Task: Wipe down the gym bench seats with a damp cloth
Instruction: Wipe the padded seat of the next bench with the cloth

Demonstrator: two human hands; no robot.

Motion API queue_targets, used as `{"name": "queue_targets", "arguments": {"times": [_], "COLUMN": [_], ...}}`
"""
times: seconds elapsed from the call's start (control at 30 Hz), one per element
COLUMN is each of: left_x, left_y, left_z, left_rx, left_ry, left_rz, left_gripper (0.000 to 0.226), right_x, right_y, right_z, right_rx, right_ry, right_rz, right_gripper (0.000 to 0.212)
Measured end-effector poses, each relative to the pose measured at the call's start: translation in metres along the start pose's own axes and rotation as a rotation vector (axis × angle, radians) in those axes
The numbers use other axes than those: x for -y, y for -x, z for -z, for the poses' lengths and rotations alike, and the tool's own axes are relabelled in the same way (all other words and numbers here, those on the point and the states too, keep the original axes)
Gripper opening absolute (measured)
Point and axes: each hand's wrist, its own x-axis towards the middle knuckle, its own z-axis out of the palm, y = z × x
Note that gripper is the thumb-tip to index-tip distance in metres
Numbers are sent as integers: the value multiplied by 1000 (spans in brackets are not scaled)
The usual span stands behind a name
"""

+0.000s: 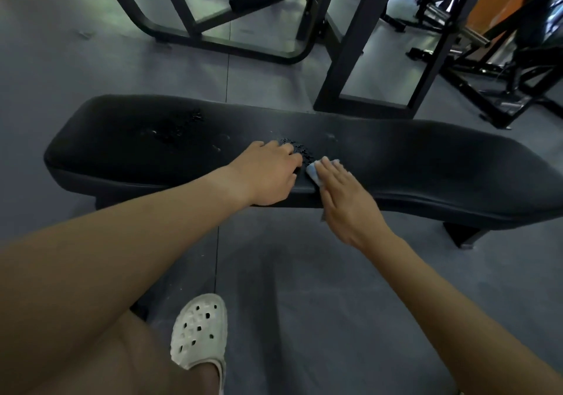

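Fingers [330, 170] of right hand [347, 204], straight, pressed blue cloth [313, 174] flat to bench seat [426, 156]; left hand [268, 175], loosely curled, empty, braced alongside.

You look through one wide-angle camera worn on your head, facing forward and tilted down. It sits near the bench seat [426, 156], which runs crosswise mid-frame; your shoe [199, 330] shows at the bottom, gym frames [359, 44] beyond.
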Motion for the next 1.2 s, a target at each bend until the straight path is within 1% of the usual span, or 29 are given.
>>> {"name": "queue_targets", "arguments": {"times": [0.07, 0.17, 0.23, 0.33, 0.4, 0.43, 0.5, 0.57, 0.67, 0.73, 0.8, 0.87, 1.0, 1.07, 1.13, 1.2], "left_x": [0, 2, 7, 13, 14, 15, 16, 17, 17, 17, 16, 16, 18, 18, 17, 17], "left_y": [-4, -8, -9, -9, -9, -10, -10, -11, -12, -11, -11, -11, -11, -12, -13, -14], "left_z": [3, 5, 6, 8, 7, 6, 4, 1, -1, -3, -3, -2, -1, -1, -1, 0], "left_rx": [0, 30, 48, 33, 18, 15, 8, -17, -40, -41, -42, -38, -18, -24, -35, -44], "left_ry": [-8, 0, 35, 69, 79, 78, 66, 60, 75, 80, 78, 76, 90, 99, 104, 104], "left_rz": [-3, -9, -4, 2, 7, 11, 26, 47, 75, 82, 80, 75, 71, 71, 69, 67], "left_gripper": [38, 37, 38, 38, 38, 39, 42, 44, 46, 47, 46, 45, 43, 43, 41, 40], "right_x": [-1, -14, -27, -41, -41, -36, -22, -10, -2, -4, -14, -27, -53, -50, -36, -19], "right_y": [-1, -15, -32, -60, -75, -79, -80, -70, -45, -36, -43, -60, -101, -113, -115, -105], "right_z": [5, 17, 25, 34, 31, 26, 16, 8, 6, 9, 13, 17, 25, 20, 13, 6], "right_rx": [60, 119, 122, 122, 104, 92, 77, 83, 103, 129, 141, 141, 129, 97, 81, 97], "right_ry": [28, 52, 66, 54, 42, 43, 26, 11, 12, -4, 2, 34, 30, 4, -10, -15], "right_rz": [51, 10, -89, -291, -348, -343, -272, -144, 61, 91, 77, 14, -235, -307, -275, -168], "right_gripper": [53, 52, 52, 51, 49, 48, 50, 52, 51, 51, 50, 51, 54, 54, 52, 52]}}
